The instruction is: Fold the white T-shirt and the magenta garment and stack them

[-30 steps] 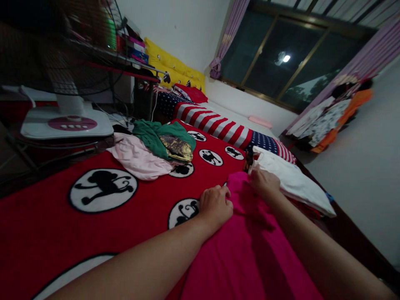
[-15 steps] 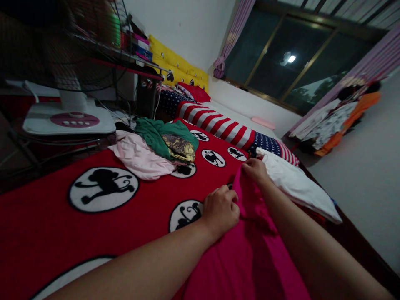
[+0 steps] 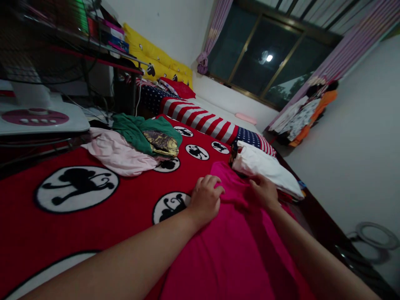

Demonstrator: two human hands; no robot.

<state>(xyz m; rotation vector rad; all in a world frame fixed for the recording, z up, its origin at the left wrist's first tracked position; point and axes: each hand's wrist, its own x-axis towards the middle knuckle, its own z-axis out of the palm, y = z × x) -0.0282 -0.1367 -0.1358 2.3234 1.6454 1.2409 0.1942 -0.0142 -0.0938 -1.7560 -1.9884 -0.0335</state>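
Note:
A bright pink cloth garment (image 3: 228, 250) lies spread over the red blanket (image 3: 131, 246) in front of me. My left hand (image 3: 206, 200) rests on its left edge, fingers loosely bent and a little apart. Farther right, my right hand (image 3: 265, 192) has its fingertips closed on the pink cloth, near a folded white garment (image 3: 265, 166). Folds run through the fabric between both hands. What lies under my palms is hidden.
Left of the hands lie a pale pink garment (image 3: 121, 154) and a green one (image 3: 134, 133). A white fan base (image 3: 40, 114) stands at the left. Behind is a bed with a striped flag-pattern cover (image 3: 200, 114). Clothes (image 3: 303, 112) hang at the right wall.
My right hand has lowered the far end of the pink garment onto the blanket and shifted nearer. My left hand has loosened its fingers. The view has turned to the right.

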